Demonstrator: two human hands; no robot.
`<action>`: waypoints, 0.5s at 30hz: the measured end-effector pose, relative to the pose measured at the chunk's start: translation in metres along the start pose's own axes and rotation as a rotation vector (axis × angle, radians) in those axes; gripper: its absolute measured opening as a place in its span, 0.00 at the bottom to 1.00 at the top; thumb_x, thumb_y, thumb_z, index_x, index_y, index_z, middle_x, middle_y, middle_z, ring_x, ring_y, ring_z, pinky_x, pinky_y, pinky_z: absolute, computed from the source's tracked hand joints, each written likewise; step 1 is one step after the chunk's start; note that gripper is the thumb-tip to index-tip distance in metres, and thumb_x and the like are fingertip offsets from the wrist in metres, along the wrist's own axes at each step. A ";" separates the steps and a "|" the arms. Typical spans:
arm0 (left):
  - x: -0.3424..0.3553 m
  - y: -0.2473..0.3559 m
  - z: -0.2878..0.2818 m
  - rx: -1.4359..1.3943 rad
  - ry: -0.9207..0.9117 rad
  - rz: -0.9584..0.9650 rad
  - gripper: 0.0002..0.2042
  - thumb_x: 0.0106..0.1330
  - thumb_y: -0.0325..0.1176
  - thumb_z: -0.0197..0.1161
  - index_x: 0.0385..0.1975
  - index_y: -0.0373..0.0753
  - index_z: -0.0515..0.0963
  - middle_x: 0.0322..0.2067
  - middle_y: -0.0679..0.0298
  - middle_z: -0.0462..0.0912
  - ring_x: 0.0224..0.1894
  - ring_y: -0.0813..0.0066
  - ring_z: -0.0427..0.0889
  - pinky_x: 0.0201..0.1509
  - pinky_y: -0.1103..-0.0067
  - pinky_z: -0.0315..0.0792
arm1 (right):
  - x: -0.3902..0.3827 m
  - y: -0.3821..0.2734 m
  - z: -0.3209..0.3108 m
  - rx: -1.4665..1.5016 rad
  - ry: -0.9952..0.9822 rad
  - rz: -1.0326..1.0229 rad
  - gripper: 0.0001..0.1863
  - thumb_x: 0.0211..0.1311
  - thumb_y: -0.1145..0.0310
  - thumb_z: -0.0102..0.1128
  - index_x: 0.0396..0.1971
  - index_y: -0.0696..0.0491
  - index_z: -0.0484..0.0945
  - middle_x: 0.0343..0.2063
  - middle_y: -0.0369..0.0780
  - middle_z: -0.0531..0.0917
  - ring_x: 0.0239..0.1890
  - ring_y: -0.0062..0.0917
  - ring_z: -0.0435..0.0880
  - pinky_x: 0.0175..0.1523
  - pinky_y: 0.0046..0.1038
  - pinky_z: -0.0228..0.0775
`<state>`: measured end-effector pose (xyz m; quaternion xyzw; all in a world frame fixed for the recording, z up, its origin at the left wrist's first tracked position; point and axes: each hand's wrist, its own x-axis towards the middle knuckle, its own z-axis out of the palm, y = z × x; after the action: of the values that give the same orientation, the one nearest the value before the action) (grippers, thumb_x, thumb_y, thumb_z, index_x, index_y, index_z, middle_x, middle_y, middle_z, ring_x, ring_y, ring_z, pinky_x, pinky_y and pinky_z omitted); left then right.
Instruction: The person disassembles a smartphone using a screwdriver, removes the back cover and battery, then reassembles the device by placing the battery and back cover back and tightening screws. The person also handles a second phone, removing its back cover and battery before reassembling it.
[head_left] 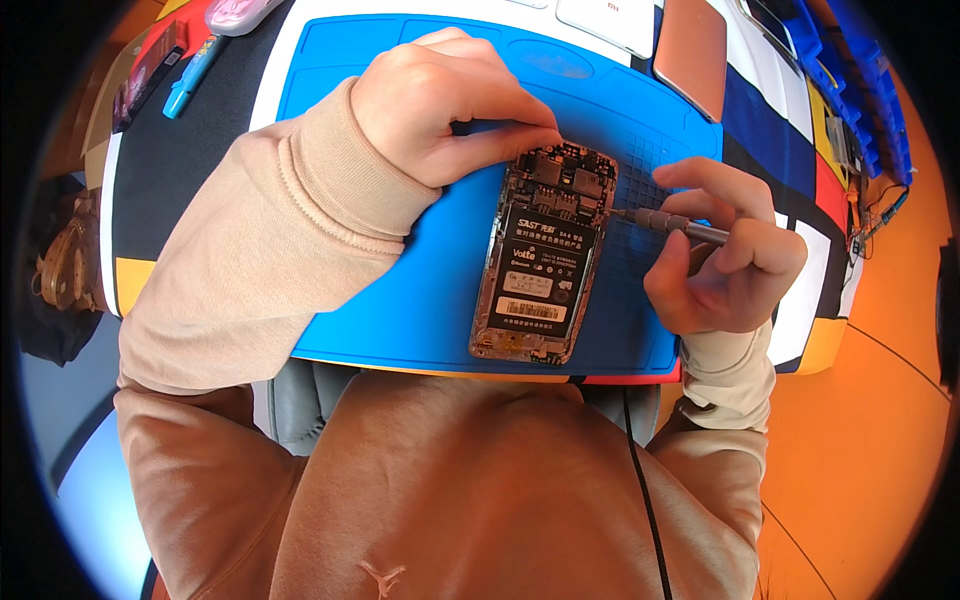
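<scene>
An opened smartphone (487,300) lies on a blue work mat (400,330), its black battery (538,265) and the circuit board (568,172) above it bare. My left hand (450,105) pinches with thumb and forefinger at the phone's upper left corner; whether a small part sits between the fingertips is hidden. In my right hand (730,250) is a slim grey screwdriver (665,220), held slantwise between thumb and fingers. Its tip meets the right edge of the phone, just beside the circuit board.
Beyond the mat lie a white phone (605,25) and a copper-coloured phone or back cover (692,60). Blue bins (840,70) line the far right. At the far left are a light blue pen-like tool (192,75) and a dark box (150,75). A black cable (645,490) hangs over my front.
</scene>
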<state>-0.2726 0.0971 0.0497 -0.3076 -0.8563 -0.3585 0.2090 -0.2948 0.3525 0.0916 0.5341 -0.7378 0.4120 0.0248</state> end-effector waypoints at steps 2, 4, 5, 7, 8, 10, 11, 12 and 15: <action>0.000 0.001 0.000 -0.013 0.002 -0.013 0.05 0.53 0.32 0.68 0.30 0.46 0.85 0.24 0.65 0.81 0.29 0.69 0.78 0.37 0.76 0.72 | 0.000 0.000 0.003 0.068 0.071 0.018 0.19 0.45 0.88 0.54 0.20 0.52 0.53 0.41 0.56 0.76 0.28 0.29 0.77 0.31 0.24 0.75; 0.000 0.002 -0.002 -0.024 -0.008 0.010 0.05 0.53 0.32 0.68 0.29 0.45 0.85 0.24 0.66 0.81 0.29 0.69 0.77 0.37 0.76 0.72 | -0.001 0.001 0.005 0.111 0.136 0.016 0.19 0.42 0.88 0.55 0.16 0.53 0.54 0.41 0.56 0.77 0.23 0.24 0.75 0.31 0.21 0.73; 0.000 0.002 -0.003 -0.026 -0.009 0.025 0.05 0.53 0.32 0.68 0.29 0.44 0.85 0.24 0.66 0.81 0.29 0.69 0.77 0.37 0.76 0.71 | -0.001 0.001 0.006 0.111 0.152 -0.001 0.19 0.42 0.89 0.55 0.17 0.53 0.55 0.41 0.56 0.76 0.23 0.24 0.76 0.32 0.22 0.73; 0.000 0.003 -0.004 -0.063 -0.034 0.090 0.06 0.52 0.28 0.68 0.30 0.39 0.84 0.26 0.64 0.81 0.31 0.69 0.77 0.38 0.76 0.70 | -0.001 0.001 0.007 0.153 0.243 -0.031 0.18 0.42 0.90 0.54 0.20 0.53 0.55 0.41 0.58 0.76 0.24 0.26 0.77 0.33 0.22 0.74; 0.000 0.003 -0.004 -0.071 -0.046 0.125 0.06 0.52 0.27 0.67 0.30 0.37 0.84 0.27 0.62 0.81 0.32 0.69 0.76 0.38 0.77 0.70 | -0.002 0.000 0.008 0.197 0.316 -0.045 0.19 0.42 0.90 0.54 0.22 0.54 0.56 0.41 0.58 0.75 0.25 0.27 0.79 0.33 0.22 0.74; 0.000 0.002 -0.004 -0.086 -0.050 0.189 0.06 0.52 0.27 0.67 0.30 0.37 0.84 0.29 0.63 0.83 0.32 0.70 0.76 0.38 0.77 0.70 | -0.003 -0.001 0.009 0.233 0.358 -0.053 0.19 0.42 0.90 0.54 0.25 0.54 0.55 0.41 0.60 0.74 0.28 0.29 0.81 0.35 0.23 0.75; 0.000 0.001 -0.004 -0.088 -0.054 0.220 0.07 0.52 0.28 0.67 0.30 0.37 0.84 0.30 0.64 0.83 0.32 0.70 0.76 0.39 0.77 0.69 | -0.003 -0.002 0.007 0.227 0.327 -0.046 0.20 0.43 0.90 0.54 0.27 0.54 0.55 0.41 0.60 0.74 0.30 0.31 0.82 0.36 0.24 0.76; 0.000 0.001 -0.004 -0.085 -0.064 0.230 0.07 0.52 0.28 0.67 0.30 0.37 0.84 0.30 0.65 0.83 0.31 0.71 0.76 0.39 0.77 0.69 | -0.003 -0.001 0.007 0.234 0.303 -0.047 0.20 0.44 0.90 0.54 0.27 0.54 0.55 0.41 0.60 0.74 0.32 0.33 0.83 0.37 0.25 0.76; 0.000 0.002 -0.003 -0.078 -0.090 0.224 0.06 0.52 0.29 0.66 0.30 0.37 0.84 0.31 0.66 0.84 0.31 0.71 0.76 0.40 0.77 0.69 | -0.004 0.001 0.008 0.306 0.185 -0.022 0.19 0.48 0.89 0.55 0.27 0.55 0.55 0.41 0.59 0.74 0.39 0.38 0.84 0.41 0.27 0.77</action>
<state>-0.2702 0.0960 0.0528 -0.4250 -0.8105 -0.3516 0.1972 -0.2914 0.3505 0.0841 0.4995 -0.6553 0.5665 0.0154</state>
